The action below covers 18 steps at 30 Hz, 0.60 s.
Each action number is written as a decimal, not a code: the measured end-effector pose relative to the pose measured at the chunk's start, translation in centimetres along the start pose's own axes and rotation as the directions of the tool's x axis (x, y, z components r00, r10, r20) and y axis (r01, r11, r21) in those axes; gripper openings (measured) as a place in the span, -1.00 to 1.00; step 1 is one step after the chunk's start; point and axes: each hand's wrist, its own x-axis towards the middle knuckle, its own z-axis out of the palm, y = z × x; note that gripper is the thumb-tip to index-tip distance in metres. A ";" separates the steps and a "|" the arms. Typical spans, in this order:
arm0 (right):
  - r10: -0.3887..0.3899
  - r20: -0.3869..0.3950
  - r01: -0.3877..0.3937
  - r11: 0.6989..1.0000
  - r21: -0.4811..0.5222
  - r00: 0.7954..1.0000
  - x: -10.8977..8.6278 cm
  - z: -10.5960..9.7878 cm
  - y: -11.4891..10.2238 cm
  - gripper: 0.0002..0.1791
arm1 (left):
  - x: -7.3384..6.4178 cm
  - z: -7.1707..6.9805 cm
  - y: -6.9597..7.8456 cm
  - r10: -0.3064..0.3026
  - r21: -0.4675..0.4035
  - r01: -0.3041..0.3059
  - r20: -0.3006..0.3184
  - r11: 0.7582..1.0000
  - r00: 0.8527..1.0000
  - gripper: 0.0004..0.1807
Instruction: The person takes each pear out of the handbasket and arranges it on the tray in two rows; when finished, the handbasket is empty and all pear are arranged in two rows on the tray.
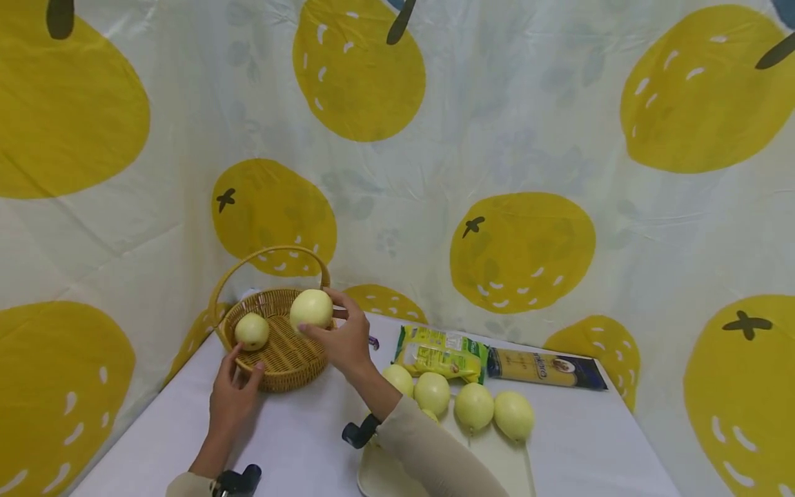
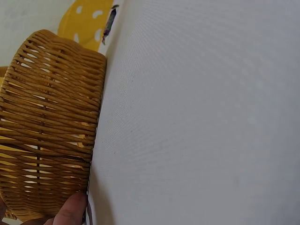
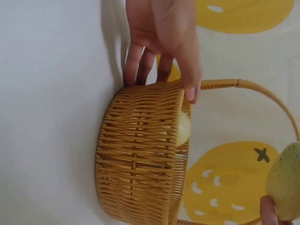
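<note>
A wicker basket (image 1: 288, 381) with an arched handle stands at the left of the table. One pale yellow-green pear (image 1: 251, 333) lies inside it, toward the left. My left hand (image 1: 232, 397) holds the basket's near left side; in the right wrist view its thumb (image 3: 190, 93) laps over the rim while other fingers lie along the outer wall. Above the basket's right side, my right hand (image 1: 348, 342) grips a second pear (image 1: 312, 308). Fine dark specks show on this pear in the right wrist view.
A cream tray (image 1: 381, 473) holds several pears (image 1: 474, 407) at front right, partly behind my right forearm. Behind it lie a yellow-green packet (image 1: 441, 353) and a blue-ended pack (image 1: 546, 368). A small purple item (image 1: 373, 342) lies right of the basket. A fruit-print curtain (image 1: 397, 179) hangs behind.
</note>
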 end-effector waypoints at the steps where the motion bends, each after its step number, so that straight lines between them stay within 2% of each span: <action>1: 0.009 -0.001 -0.009 1.000 0.011 1.000 -0.2 -0.4 -0.2 -0.19 | 0.0 0.0 0.0 -0.002 -0.004 0.002 0.000 1.000 1.000 -0.15; 9: 0.038 0.026 -0.039 0.997 0.061 0.999 -2.5 -4.0 -0.8 -0.22 | -0.3 -0.2 -0.1 -0.027 0.009 0.028 -0.002 1.000 1.000 -0.14; 13: 0.054 0.063 -0.060 0.993 0.099 0.997 -3.4 -5.8 -0.8 -0.22 | -0.1 -0.1 -0.2 -0.017 -0.003 0.017 -0.002 1.000 1.000 -0.14; 18: 0.092 0.077 -0.099 0.991 0.088 0.993 -4.7 -8.0 -0.7 -0.23 | 0.1 0.0 -0.2 -0.010 -0.009 0.010 -0.001 1.000 1.000 -0.14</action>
